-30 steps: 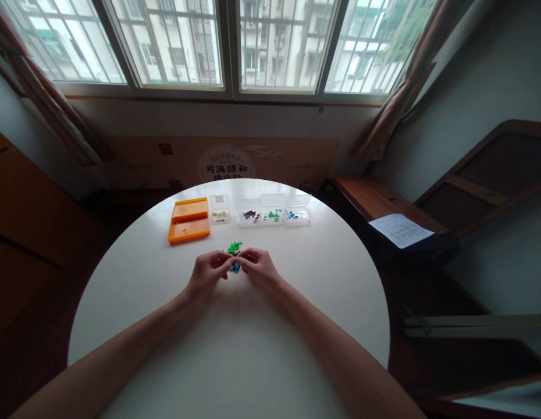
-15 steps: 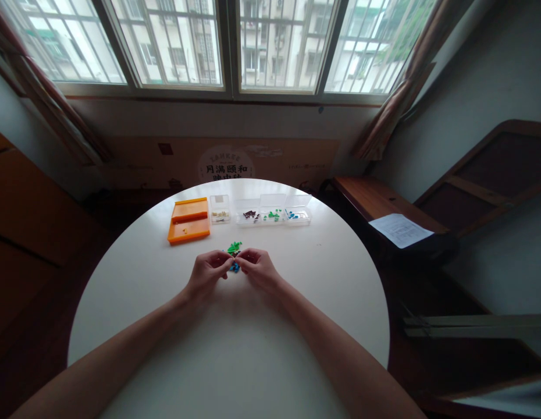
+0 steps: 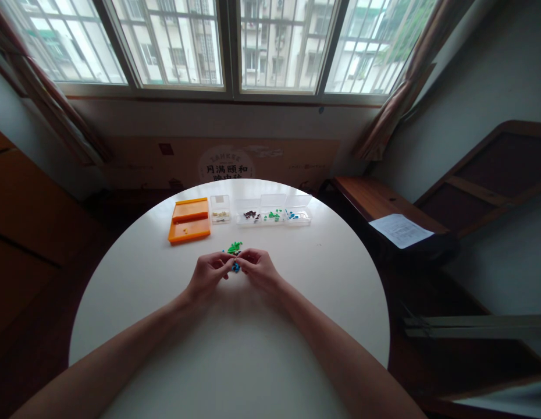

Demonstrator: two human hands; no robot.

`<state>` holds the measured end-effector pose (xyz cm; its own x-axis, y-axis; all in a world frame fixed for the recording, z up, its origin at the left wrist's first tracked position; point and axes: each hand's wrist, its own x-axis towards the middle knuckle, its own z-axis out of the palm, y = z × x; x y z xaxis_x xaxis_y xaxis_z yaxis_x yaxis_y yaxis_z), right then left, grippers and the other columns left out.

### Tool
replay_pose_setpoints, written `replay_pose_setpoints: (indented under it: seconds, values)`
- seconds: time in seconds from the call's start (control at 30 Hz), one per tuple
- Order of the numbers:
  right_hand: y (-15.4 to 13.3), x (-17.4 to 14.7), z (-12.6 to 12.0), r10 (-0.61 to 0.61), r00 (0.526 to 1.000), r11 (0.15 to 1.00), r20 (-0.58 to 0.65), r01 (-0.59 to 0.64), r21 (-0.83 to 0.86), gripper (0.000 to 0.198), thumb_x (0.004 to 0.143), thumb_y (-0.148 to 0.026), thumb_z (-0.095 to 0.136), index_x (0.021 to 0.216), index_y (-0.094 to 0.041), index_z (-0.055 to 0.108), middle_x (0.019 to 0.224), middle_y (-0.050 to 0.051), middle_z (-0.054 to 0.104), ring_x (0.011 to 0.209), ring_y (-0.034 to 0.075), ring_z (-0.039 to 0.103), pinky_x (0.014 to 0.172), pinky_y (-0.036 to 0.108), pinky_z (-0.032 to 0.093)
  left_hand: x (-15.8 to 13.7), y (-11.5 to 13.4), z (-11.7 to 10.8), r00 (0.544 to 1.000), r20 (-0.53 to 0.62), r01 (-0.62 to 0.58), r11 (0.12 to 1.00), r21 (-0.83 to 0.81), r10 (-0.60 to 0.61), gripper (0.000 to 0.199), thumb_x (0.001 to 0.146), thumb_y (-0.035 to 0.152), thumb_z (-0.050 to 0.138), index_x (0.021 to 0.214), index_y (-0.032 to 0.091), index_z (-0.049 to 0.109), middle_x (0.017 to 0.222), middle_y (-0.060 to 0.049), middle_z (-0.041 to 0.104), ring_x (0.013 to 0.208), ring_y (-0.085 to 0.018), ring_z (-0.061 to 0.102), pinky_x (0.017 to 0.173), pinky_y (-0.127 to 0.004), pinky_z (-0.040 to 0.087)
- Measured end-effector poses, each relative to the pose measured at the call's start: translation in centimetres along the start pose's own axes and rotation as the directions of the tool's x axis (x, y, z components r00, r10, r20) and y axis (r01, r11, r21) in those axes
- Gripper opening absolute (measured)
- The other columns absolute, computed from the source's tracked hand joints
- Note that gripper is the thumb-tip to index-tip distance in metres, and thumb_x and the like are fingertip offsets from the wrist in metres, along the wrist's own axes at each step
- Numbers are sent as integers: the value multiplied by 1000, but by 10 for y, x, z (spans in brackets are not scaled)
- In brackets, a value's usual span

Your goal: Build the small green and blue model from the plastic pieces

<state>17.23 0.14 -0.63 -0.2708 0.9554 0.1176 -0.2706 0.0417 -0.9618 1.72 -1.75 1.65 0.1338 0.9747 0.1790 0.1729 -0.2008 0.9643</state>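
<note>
My left hand [image 3: 210, 267] and my right hand [image 3: 256, 265] meet over the middle of the white round table [image 3: 200, 372]. Their fingers are pinched together, tip to tip. Whatever lies between the fingertips is too small and covered to name. Just beyond the fingertips is a small heap of bright green pieces [image 3: 234, 248]. Blue pieces [image 3: 236, 267] show in the gap under the fingers, with some dark bits among them. The fingers hide part of these pieces.
An orange two-part tray [image 3: 189, 234] with a few tiny yellowish bits stands at the back left. Beside it is a clear box of cream pieces [image 3: 220, 215]. Further right, open clear boxes hold dark brown [image 3: 252, 215], green [image 3: 273, 215] and blue pieces [image 3: 292, 215].
Both hands stay almost in place, with only a slight shift of the fingers at the pinch. The trays and boxes have not moved.
</note>
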Motion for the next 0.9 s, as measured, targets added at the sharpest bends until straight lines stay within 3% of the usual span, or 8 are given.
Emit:
replay_pose_setpoints:
  seconds: [0.53,0.9]
  values:
    - [-4,-1,2,19,1000,999,-13,-19,-26,29,61,-39,72,70,-12,64,54,-1,58,46,7,46,45,20,36,-1,2,-1,994,-24,-105,984,147,109,22,74,32,62,77,12,69,62,-5,66,46,-11,56,42,-20,45]
    - [-5,-1,3,18,1000,998,0,-18,-53,29,62,-39,72,69,-12,66,53,0,58,45,7,46,44,20,36,-4,8,-1,954,-22,-265,877,400,299,14,76,27,60,73,16,68,60,-1,62,49,-10,50,50,-20,42]
